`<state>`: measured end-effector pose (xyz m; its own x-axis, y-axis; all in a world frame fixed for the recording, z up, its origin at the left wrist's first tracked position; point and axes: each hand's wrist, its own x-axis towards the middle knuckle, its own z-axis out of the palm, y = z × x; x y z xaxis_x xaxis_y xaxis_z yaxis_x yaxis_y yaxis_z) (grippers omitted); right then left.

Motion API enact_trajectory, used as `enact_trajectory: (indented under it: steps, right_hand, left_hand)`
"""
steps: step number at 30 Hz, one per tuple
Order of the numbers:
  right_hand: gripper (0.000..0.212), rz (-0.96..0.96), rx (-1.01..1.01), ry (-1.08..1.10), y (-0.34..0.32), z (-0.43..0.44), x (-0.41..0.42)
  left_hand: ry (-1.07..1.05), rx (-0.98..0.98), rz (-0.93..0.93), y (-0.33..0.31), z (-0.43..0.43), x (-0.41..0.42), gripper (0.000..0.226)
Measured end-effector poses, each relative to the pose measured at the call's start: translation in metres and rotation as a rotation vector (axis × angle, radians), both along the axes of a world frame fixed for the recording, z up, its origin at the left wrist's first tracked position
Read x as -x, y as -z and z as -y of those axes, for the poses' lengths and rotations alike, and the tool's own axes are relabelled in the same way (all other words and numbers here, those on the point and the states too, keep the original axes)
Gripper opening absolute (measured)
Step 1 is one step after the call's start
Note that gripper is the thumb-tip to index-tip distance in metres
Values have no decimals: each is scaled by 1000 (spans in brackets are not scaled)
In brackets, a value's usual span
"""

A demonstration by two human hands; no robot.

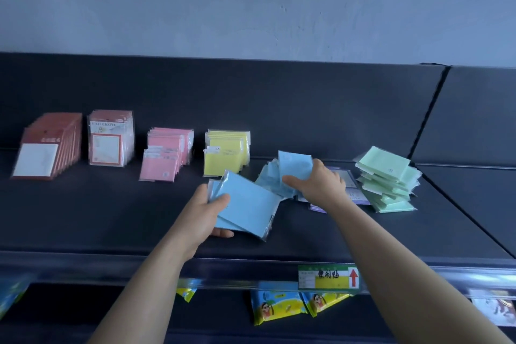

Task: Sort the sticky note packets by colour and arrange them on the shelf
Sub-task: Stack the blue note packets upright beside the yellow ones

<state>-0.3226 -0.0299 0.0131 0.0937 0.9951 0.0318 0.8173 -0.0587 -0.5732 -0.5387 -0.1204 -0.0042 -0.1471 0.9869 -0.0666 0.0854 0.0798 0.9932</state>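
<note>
My left hand (208,211) grips a small stack of blue sticky note packets (248,207) just above the dark shelf (97,212), thumb on top. My right hand (318,181) pinches one more blue packet (294,165), lifted off a loose blue heap (269,180) behind it. Pink packets (164,156) and yellow packets (226,152) stand in upright rows to the left. A messy pile of green packets (388,179) lies at the right, with purple packets (353,194) partly hidden under my right hand.
Red-brown packets (47,145) and university-print packets (110,138) stand at the far left. A price label (328,276) is clipped to the shelf's front rail. Colourful snack-like packs (279,307) hang on the level below. The back panel rises behind everything.
</note>
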Motion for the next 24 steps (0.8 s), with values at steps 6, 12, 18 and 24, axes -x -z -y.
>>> enact_trajectory:
  steps: [6, 12, 18, 24]
  right_hand:
    - [29, -478, -170, 37, -7, 9, -5]
    - [24, -742, -69, -157, -4, 27, -6]
    - [17, -690, -63, -136, 4, 32, -3]
    - [3, -234, -159, -114, -3, 40, -4]
  left_hand:
    - [34, 61, 48, -3, -10, 14, 19]
    - [69, 86, 102, -4, -20, 16, 19]
    - [-6, 35, 6, -5, -19, 26, 19]
    - [-118, -80, -56, -13, -21, 49, 14]
